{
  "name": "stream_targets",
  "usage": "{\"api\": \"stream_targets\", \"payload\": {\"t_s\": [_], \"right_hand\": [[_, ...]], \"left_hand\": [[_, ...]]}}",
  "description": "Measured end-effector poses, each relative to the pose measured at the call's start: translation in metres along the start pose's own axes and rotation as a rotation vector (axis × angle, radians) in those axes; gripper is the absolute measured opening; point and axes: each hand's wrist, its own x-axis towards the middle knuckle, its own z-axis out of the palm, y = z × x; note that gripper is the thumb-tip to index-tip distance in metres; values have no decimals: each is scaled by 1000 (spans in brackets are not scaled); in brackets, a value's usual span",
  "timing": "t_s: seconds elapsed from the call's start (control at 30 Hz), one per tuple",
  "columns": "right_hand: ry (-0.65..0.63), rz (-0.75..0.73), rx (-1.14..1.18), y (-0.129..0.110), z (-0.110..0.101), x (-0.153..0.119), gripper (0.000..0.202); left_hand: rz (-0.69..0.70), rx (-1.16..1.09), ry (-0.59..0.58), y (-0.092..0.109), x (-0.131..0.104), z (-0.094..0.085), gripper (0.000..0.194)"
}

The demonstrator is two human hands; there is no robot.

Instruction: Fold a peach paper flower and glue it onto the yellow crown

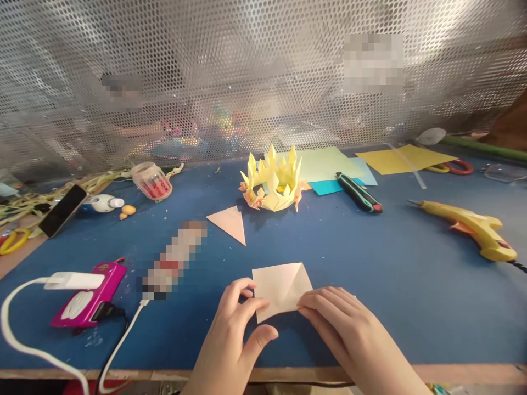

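A small pale peach square of paper (pixel 280 288) with a diagonal crease lies on the blue table in front of me. My left hand (pixel 241 318) is at its left edge, index fingertip on the paper and thumb spread apart. At the lower right corner, my right hand (pixel 335 315) pinches the sheet between thumb and fingers. Just beyond is a folded peach paper triangle (pixel 230 224). Farther back stands a yellow folded-paper crown (pixel 274 189) with pointed tips and peach pieces around its base.
To the right lies a yellow glue gun (pixel 473 222). A utility knife (pixel 358 192) rests near coloured sheets (pixel 321 164). On the left are a magenta power strip (pixel 88 296) with cables, a phone (pixel 63 211) and a plastic jar (pixel 151 181). Perforated metal mesh (pixel 255 71) rises behind.
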Motion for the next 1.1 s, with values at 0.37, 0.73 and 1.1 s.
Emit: {"api": "stream_targets", "payload": {"t_s": [0.37,0.73,1.1], "right_hand": [[52,240,61,-1,8,11,21],[109,461,142,-6,17,-3,18],[173,436,73,-3,25,-9,19]], "left_hand": [[-11,128,78,4,12,10,21],[-76,208,229,9,17,23,11],[67,426,268,16,12,27,22]]}}
